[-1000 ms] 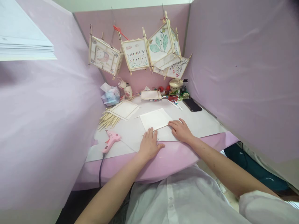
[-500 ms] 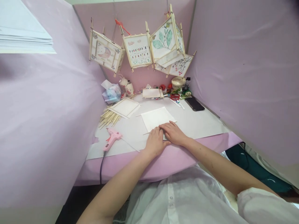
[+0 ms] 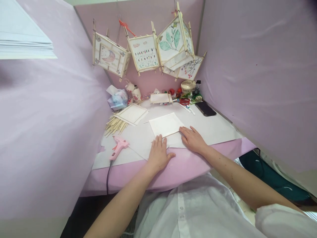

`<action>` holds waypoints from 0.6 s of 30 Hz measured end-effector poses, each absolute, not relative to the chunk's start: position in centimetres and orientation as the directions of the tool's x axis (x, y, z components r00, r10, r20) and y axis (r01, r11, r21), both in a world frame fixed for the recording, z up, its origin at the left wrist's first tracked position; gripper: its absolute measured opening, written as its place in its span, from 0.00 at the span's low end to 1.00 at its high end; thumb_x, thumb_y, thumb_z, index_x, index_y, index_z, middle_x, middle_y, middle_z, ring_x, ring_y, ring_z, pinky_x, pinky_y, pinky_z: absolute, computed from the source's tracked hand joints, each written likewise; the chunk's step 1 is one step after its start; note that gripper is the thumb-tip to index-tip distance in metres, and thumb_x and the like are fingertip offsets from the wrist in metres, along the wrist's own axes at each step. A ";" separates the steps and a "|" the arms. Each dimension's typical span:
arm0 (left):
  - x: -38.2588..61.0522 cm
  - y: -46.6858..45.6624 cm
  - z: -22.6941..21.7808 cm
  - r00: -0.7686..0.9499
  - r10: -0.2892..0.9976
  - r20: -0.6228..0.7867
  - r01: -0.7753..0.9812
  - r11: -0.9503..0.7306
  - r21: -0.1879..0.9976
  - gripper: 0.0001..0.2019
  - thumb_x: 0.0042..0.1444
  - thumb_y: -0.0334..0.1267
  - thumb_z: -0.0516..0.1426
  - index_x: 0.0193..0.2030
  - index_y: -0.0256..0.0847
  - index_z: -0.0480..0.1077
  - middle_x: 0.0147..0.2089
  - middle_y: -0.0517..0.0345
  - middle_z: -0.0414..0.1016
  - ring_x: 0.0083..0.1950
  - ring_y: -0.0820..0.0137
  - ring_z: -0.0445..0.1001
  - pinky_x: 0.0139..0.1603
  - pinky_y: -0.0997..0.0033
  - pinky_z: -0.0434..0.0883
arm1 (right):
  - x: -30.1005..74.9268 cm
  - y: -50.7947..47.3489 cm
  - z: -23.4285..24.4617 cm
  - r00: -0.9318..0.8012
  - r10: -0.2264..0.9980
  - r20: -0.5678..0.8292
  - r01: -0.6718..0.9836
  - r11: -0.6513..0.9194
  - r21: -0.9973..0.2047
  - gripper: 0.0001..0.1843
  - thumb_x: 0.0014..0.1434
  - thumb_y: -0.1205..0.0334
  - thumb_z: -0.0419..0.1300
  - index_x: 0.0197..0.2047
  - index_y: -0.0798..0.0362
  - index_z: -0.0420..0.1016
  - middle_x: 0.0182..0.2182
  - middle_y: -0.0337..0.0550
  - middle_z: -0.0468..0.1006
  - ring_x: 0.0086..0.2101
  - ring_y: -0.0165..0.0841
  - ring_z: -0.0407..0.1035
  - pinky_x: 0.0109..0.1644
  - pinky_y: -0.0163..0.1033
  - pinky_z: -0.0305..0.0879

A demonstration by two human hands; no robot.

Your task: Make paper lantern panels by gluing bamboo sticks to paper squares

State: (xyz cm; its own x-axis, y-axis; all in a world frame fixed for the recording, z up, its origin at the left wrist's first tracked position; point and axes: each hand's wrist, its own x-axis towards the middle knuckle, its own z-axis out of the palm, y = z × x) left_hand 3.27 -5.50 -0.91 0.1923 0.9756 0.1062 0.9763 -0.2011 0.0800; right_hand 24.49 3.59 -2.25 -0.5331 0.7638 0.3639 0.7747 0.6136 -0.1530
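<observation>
A white square paper panel (image 3: 165,124) with a thin wooden stick along its near edge lies on the white sheet (image 3: 218,127) covering the desk. My left hand (image 3: 158,152) rests flat, fingers spread, with its fingertips at the panel's near left corner. My right hand (image 3: 193,138) lies flat too, fingers stretched out, touching the panel's near right corner. Neither hand holds anything.
A pink glue gun (image 3: 118,147) lies to the left with its cord hanging off the edge. Behind it are a bundle of wooden sticks (image 3: 115,125) and another framed panel (image 3: 132,113). A black phone (image 3: 206,108), pens, jars and clutter line the back. Paper lanterns (image 3: 146,53) hang above.
My two hands, which were pressed together at the middle of the panel's near edge, have slid apart to its two near corners.
</observation>
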 end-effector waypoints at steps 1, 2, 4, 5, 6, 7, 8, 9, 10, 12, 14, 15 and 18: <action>3.3 -5.5 -0.8 0.191 0.976 0.108 0.977 -0.200 0.079 0.42 0.60 0.58 0.54 0.71 0.27 0.51 0.74 0.31 0.45 0.75 0.47 0.43 0.72 0.45 0.49 | 24.4 3.6 -2.3 -0.522 0.770 0.368 0.780 0.605 -0.160 0.26 0.65 0.64 0.45 0.65 0.58 0.62 0.64 0.52 0.67 0.64 0.37 0.59 0.69 0.50 0.44; 3.3 -5.4 -0.6 0.192 0.975 0.110 0.976 -0.201 0.079 0.42 0.60 0.58 0.54 0.71 0.27 0.51 0.74 0.31 0.46 0.75 0.47 0.44 0.72 0.46 0.49 | 24.3 3.6 -2.3 -0.508 0.778 0.371 0.786 0.594 -0.171 0.26 0.65 0.63 0.45 0.65 0.58 0.62 0.63 0.52 0.67 0.63 0.37 0.60 0.68 0.49 0.46; 3.4 -5.4 -0.3 0.194 0.975 0.107 0.976 -0.203 0.083 0.42 0.60 0.58 0.54 0.71 0.26 0.51 0.74 0.30 0.47 0.75 0.47 0.46 0.72 0.46 0.49 | 24.1 3.6 -2.3 -0.474 0.799 0.369 0.800 0.566 -0.199 0.26 0.65 0.63 0.46 0.65 0.57 0.61 0.63 0.52 0.68 0.61 0.37 0.62 0.66 0.49 0.50; 3.4 -5.4 -0.2 0.194 0.975 0.106 0.975 -0.203 0.087 0.42 0.60 0.58 0.54 0.71 0.26 0.51 0.73 0.30 0.48 0.74 0.47 0.47 0.72 0.47 0.49 | 24.1 3.6 -2.2 -0.458 0.810 0.365 0.807 0.552 -0.211 0.26 0.64 0.62 0.46 0.65 0.57 0.61 0.62 0.53 0.69 0.60 0.38 0.64 0.64 0.49 0.52; 3.4 -5.4 -0.1 0.195 0.975 0.103 0.974 -0.205 0.093 0.42 0.60 0.58 0.54 0.71 0.26 0.51 0.73 0.30 0.48 0.74 0.47 0.47 0.72 0.47 0.49 | 24.0 3.6 -2.2 -0.444 0.820 0.362 0.813 0.538 -0.221 0.27 0.64 0.62 0.46 0.65 0.58 0.60 0.62 0.54 0.69 0.59 0.39 0.65 0.63 0.50 0.53; 3.4 -5.4 0.0 0.196 0.975 0.101 0.974 -0.206 0.099 0.42 0.60 0.58 0.54 0.71 0.26 0.51 0.73 0.30 0.48 0.74 0.47 0.47 0.72 0.47 0.49 | 24.0 3.6 -2.2 -0.432 0.827 0.360 0.818 0.527 -0.229 0.27 0.64 0.62 0.46 0.66 0.59 0.59 0.61 0.55 0.70 0.58 0.40 0.66 0.62 0.50 0.53; 3.3 -5.5 0.0 0.198 0.975 0.102 0.972 -0.208 0.105 0.43 0.60 0.58 0.54 0.71 0.27 0.50 0.74 0.30 0.47 0.74 0.47 0.46 0.72 0.47 0.49 | 23.9 3.6 -2.2 -0.424 0.831 0.359 0.822 0.520 -0.233 0.28 0.64 0.62 0.46 0.66 0.59 0.58 0.60 0.56 0.71 0.57 0.41 0.66 0.61 0.51 0.54; 3.3 -5.5 -0.1 0.198 0.974 0.106 0.971 -0.210 0.112 0.42 0.60 0.57 0.55 0.71 0.27 0.50 0.74 0.29 0.46 0.75 0.46 0.46 0.72 0.47 0.49 | 23.9 3.6 -2.1 -0.418 0.834 0.361 0.824 0.515 -0.235 0.28 0.64 0.63 0.46 0.66 0.60 0.57 0.60 0.57 0.71 0.57 0.41 0.67 0.61 0.51 0.54; 3.3 -5.6 -0.2 0.198 0.974 0.111 0.970 -0.211 0.117 0.42 0.60 0.57 0.55 0.72 0.28 0.50 0.74 0.29 0.46 0.75 0.46 0.45 0.72 0.47 0.49 | 23.9 3.6 -2.1 -0.414 0.835 0.362 0.825 0.512 -0.237 0.28 0.64 0.63 0.46 0.66 0.60 0.57 0.60 0.57 0.71 0.57 0.42 0.67 0.61 0.51 0.54; 3.1 -5.8 -0.5 0.188 0.974 0.126 0.971 -0.203 0.125 0.42 0.60 0.57 0.55 0.72 0.29 0.50 0.74 0.28 0.44 0.75 0.46 0.44 0.71 0.45 0.50 | 23.8 3.6 -2.1 -0.409 0.835 0.368 0.826 0.510 -0.241 0.29 0.63 0.64 0.46 0.67 0.60 0.56 0.61 0.57 0.69 0.57 0.42 0.66 0.60 0.51 0.54; 3.0 -6.0 -0.8 0.165 0.975 0.149 0.975 -0.185 0.126 0.42 0.60 0.57 0.55 0.71 0.30 0.50 0.74 0.28 0.44 0.75 0.46 0.44 0.70 0.44 0.52 | 23.8 3.5 -2.1 -0.405 0.833 0.377 0.825 0.511 -0.243 0.29 0.63 0.64 0.46 0.67 0.60 0.56 0.63 0.57 0.67 0.58 0.42 0.66 0.60 0.51 0.55; 2.9 -6.0 -1.0 0.156 0.974 0.163 0.976 -0.177 0.126 0.41 0.60 0.57 0.56 0.71 0.30 0.50 0.74 0.28 0.45 0.74 0.46 0.45 0.70 0.43 0.52 | 23.8 3.5 -2.1 -0.405 0.831 0.381 0.824 0.513 -0.243 0.29 0.63 0.64 0.46 0.67 0.59 0.56 0.64 0.57 0.66 0.59 0.43 0.65 0.60 0.51 0.55; 2.7 -6.1 -1.4 0.149 0.967 0.207 0.976 -0.178 0.129 0.41 0.60 0.56 0.56 0.71 0.29 0.50 0.73 0.28 0.49 0.74 0.47 0.48 0.70 0.45 0.53 | 24.1 3.6 -2.1 -0.417 0.819 0.395 0.810 0.531 -0.248 0.28 0.63 0.64 0.46 0.66 0.57 0.57 0.66 0.57 0.62 0.60 0.42 0.63 0.60 0.51 0.56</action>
State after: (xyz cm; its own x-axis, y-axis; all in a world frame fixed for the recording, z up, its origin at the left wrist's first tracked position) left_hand 2.65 -6.08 -1.38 0.1495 0.9668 0.2074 0.9755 -0.1785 0.1287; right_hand 24.06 3.58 -2.11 -0.4166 0.8190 0.3946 0.8099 0.5315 -0.2481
